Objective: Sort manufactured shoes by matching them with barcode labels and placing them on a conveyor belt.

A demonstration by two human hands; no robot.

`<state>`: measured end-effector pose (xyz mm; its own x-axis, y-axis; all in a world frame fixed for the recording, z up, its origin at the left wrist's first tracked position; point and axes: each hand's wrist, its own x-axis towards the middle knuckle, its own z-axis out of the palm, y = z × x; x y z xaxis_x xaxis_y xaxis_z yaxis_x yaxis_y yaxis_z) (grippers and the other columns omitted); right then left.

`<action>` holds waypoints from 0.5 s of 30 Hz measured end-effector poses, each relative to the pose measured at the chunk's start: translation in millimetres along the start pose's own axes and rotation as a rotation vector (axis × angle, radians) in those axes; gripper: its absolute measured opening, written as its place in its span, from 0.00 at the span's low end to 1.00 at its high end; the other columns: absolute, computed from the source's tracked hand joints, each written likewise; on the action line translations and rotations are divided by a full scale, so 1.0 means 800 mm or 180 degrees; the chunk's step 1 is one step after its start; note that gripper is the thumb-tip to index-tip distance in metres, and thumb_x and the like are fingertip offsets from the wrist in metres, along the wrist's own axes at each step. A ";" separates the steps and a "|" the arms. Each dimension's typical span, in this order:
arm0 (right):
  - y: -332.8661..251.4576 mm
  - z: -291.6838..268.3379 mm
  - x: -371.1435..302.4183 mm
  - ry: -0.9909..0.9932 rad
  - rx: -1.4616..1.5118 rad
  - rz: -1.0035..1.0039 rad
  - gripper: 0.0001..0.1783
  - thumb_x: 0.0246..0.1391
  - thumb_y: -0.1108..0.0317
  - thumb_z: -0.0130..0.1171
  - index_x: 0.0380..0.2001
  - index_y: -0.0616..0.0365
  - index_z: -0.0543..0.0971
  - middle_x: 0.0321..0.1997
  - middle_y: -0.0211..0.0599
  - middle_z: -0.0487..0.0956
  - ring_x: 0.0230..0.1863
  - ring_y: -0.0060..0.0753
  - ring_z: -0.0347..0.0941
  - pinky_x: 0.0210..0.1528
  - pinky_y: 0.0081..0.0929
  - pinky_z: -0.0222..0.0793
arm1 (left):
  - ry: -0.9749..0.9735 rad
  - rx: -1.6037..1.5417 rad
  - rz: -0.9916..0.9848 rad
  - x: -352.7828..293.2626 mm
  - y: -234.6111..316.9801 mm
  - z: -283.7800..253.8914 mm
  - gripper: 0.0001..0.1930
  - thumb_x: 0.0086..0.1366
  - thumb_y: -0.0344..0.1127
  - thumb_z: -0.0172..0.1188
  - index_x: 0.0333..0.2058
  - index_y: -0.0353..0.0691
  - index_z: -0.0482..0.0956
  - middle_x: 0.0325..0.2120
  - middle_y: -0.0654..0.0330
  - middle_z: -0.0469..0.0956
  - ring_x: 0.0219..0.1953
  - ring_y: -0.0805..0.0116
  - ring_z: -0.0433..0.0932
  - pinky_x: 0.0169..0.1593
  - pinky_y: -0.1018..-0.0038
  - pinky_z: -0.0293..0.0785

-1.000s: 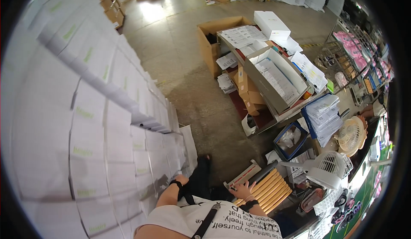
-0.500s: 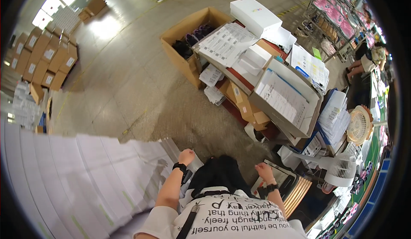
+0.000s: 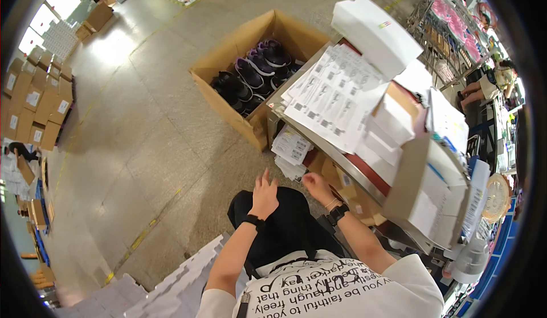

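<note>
Both hands reach toward the label stack (image 3: pixel 292 147) under the desk (image 3: pixel 319 141): left hand (image 3: pixel 265 195) spread and empty, right hand (image 3: pixel 316 186) loosely curled, empty. Best pinch one stack squarely.

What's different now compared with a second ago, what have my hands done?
The view swung from the white stacked boxes on your left toward the open carton of dark shoes. Both hands lifted off your lap: left hand and right hand now reach toward the paper stacks under the table. Both remain empty.
</note>
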<state>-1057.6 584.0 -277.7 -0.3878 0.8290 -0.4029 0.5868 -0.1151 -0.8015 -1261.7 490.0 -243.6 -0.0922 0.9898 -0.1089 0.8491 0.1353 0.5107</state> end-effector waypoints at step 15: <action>0.087 0.037 0.164 0.1619 0.1218 -0.0470 0.22 0.59 0.79 0.55 0.56 0.61 0.65 0.43 0.31 0.70 0.39 0.20 0.71 0.42 0.19 0.71 | 0.1220 0.0793 0.2436 0.224 -0.137 0.160 0.21 0.61 0.32 0.54 0.55 0.50 0.76 0.60 0.44 0.67 0.52 0.30 0.73 0.39 0.64 0.83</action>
<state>-1088.8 668.8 -399.7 -0.0052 0.9957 -0.0923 0.2223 -0.0888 -0.9709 -1304.3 647.0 -428.4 0.4168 0.7581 0.5016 0.8338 -0.5386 0.1214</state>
